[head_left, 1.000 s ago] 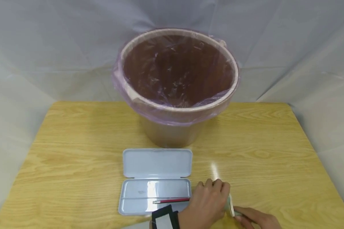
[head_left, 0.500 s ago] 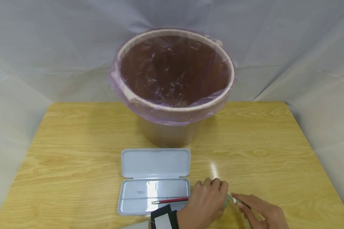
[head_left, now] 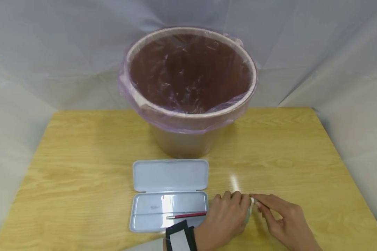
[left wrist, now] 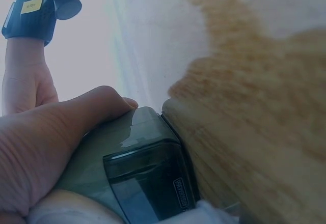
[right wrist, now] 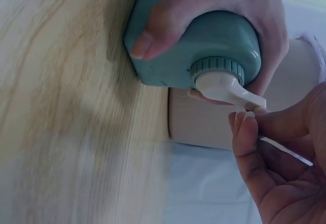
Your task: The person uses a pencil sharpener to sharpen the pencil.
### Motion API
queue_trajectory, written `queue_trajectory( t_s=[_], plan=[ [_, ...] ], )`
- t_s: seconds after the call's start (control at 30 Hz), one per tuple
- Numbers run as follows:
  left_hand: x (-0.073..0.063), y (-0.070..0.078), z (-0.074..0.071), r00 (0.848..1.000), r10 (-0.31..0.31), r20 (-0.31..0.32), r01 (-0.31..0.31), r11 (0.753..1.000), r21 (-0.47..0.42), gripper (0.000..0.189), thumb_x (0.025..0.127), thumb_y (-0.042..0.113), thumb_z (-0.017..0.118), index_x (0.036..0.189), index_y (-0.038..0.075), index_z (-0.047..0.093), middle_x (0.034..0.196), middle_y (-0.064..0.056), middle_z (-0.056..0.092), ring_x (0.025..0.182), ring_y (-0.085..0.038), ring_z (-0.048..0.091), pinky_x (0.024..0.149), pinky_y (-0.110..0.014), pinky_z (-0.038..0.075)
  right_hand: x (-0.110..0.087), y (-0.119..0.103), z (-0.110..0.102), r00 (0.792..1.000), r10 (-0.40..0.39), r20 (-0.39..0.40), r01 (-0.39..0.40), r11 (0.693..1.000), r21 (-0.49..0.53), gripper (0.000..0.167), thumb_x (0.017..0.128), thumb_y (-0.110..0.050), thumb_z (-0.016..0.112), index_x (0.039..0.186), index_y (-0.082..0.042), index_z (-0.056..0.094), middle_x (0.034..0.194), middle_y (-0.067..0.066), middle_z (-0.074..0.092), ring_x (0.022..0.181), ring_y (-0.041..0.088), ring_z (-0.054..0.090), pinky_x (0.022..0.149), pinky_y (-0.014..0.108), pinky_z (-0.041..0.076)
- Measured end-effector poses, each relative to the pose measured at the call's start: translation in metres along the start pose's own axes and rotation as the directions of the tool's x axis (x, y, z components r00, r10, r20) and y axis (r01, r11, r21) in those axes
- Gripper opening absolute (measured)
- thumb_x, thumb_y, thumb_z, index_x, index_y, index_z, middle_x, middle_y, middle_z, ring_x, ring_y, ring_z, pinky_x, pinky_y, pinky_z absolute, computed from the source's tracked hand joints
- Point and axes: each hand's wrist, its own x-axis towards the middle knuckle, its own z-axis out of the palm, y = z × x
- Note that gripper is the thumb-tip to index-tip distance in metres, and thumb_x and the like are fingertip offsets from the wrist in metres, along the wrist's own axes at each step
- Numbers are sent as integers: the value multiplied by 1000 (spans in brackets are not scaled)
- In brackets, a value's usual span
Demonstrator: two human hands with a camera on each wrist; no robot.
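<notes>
In the head view my left hand grips a green crank pencil sharpener on the table, fingers over its top. The left wrist view shows its dark see-through shavings drawer. My right hand pinches the end of the sharpener's white crank between thumb and fingers. A red pencil with a metal-tipped end overlaps the open pencil case; its right end is hidden behind my left hand.
Behind the pale blue case stands a large brown bin lined with a purple plastic bag. A pale flat thing shows at the front edge beside my left wristband. Light cloth hangs around the wooden table.
My right hand has swung the crank upward, from low beside the sharpener to near its top. My left hand has kept its grip on the sharpener. The head view has shifted slightly.
</notes>
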Motion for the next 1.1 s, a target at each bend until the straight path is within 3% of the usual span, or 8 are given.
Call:
queue_trajectory(
  t_s=[0.2, 0.43, 0.6, 0.83, 1.1],
  plan=[
    [1, -1, 0, 999, 10, 31, -10, 1000, -6, 45, 74, 51, 80, 97, 20, 59, 77, 9, 58, 58, -5, 51, 44, -20, 34, 8, 3, 4, 1000, -5, 0, 5, 999, -48, 42, 77, 13, 77, 112, -9, 76, 93, 3, 78, 72, 4, 69, 61, 9, 50],
    [1, 1, -1, 999, 4, 37, -4, 1000, 5, 51, 74, 55, 79, 106, 19, 61, 86, 9, 64, 62, -6, 56, 47, -21, 43, 11, 11, 17, 998, 49, 50, -43, 992, -120, 42, 70, 17, 78, 104, -8, 78, 95, 2, 79, 82, 17, 75, 70, 12, 55],
    [1, -1, -2, 998, 2, 57, -3, 1000, 12, 52, 72, 57, 80, 101, 20, 59, 81, 9, 59, 59, -6, 52, 45, -20, 37, 6, 14, 26, 984, 139, 115, -129, 987, -91, 37, 73, 17, 76, 101, -7, 78, 96, 2, 79, 84, 17, 76, 69, 21, 59],
    [1, -1, -3, 998, -9, 65, 9, 1000, -4, 48, 72, 55, 82, 96, 20, 58, 78, 9, 58, 58, -6, 50, 44, -21, 32, -7, 17, 32, 981, 148, 125, -137, 986, -89, 33, 71, 18, 75, 93, -6, 79, 91, 3, 79, 81, 18, 76, 67, 22, 59],
    [1, -1, -3, 999, -12, 40, 13, 1000, -14, 42, 74, 50, 81, 93, 20, 58, 77, 9, 59, 58, -6, 51, 45, -20, 36, -19, 11, 32, 969, 206, 136, -192, 975, -111, 33, 70, 16, 75, 92, -9, 79, 89, -2, 79, 80, 9, 74, 65, 21, 58]
  ],
)
